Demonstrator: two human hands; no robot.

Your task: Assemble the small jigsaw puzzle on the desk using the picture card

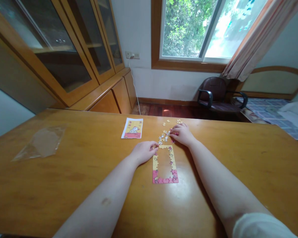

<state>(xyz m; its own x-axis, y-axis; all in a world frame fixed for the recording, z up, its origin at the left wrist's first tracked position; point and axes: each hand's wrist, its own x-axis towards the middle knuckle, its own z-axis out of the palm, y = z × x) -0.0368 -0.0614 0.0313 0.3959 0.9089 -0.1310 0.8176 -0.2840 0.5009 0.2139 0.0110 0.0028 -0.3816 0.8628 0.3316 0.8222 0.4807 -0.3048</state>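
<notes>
A jigsaw border [175,167], yellow above and pink along the bottom, lies on the table with bare wood showing inside it. At its upper left corner rests my left hand [144,152], fingers loosely bent and apart, the tips touching the edge. Just beyond the border is a small heap of loose puzzle pieces [161,138], white, pink and yellow. My right hand [183,134] reaches into the right side of this heap, thumb and fingers drawn together at a puzzle piece, mostly covered by the fingertips. Left of the heap lies a picture card [133,128] showing a white animal on yellow and pink.
A clear plastic bag [43,141] lies flat on the left of the wooden table [89,185]. Several yellow pieces [168,121] sit near the far edge. Beyond are a glass-doored cabinet [99,77], an office chair [215,91], a window and a bed.
</notes>
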